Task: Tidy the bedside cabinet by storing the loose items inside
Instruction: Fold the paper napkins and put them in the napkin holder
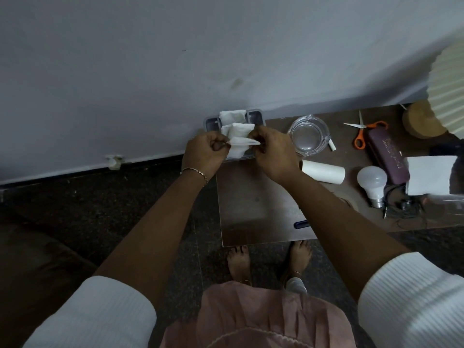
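Left hand (204,153) and right hand (272,151): fingers pinched closed on one white tissue (238,146), above grey organiser tray (256,118). Nearby on cabinet top (251,202): glass ashtray (308,134), cardboard tube (324,172), bulb (372,183), scissors (361,131).

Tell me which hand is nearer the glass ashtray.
Right. The right hand sits just beside the glass ashtray, pinching the tissue; the left hand holds its far end.

Pale lettering runs along the dark purple case (388,156) near the cabinet top's right edge. It is too blurred to read. No other writing shows.
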Available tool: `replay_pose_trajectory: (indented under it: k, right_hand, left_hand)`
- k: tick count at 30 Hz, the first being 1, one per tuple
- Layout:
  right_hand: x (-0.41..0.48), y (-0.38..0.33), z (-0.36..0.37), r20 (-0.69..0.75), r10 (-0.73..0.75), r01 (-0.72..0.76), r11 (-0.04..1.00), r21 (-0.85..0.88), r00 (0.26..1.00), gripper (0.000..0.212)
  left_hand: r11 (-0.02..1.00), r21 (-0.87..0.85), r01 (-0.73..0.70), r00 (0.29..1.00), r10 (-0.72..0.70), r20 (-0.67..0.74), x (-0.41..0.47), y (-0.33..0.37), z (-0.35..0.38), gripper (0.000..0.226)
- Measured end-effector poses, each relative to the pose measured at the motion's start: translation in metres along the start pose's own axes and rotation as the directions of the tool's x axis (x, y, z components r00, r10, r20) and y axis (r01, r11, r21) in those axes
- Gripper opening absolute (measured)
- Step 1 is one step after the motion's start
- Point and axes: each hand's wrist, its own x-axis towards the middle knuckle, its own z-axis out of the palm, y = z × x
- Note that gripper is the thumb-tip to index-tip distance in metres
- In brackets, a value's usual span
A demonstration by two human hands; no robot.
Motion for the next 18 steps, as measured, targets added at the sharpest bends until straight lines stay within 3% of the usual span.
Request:
replay_pose_trajectory:
  k: [5, 8, 12, 18]
  right_hand:
    - [0.0, -0.004, 0.0, -0.042, -0.06, 0.06, 0.998, -0.017, 0.997, 0.026]
    - [0.001, -0.006, -0.001, -0.07, -0.087, 0.084, 0.996, -0.036, 0.994, 0.023]
    - [0.005, -0.003, 0.001, -0.023, -0.04, 0.038, 0.996, -0.087, 0.999, 0.025]
    - [0.007, -0.005, 0.006, -0.018, 0.034, -0.036, 0.993, -0.115, 0.999, 0.036]
  left_hand:
    - [1.0, -0.005, 0.016, 1.0, -0.015, 0.02, -0.003, -0.005, 0.001, 0.022]
    - [0.991, -0.114, 0.07, 0.997, -0.067, 0.025, -0.004, -0.002, 0.001, 0.021]
    - [0.939, -0.288, 0.189, 0.981, -0.17, 0.092, -0.007, 0.007, 0.0, 0.019]
    - [0.93, -0.28, 0.238, 0.969, -0.206, 0.14, -0.004, 0.009, -0.002, 0.012]
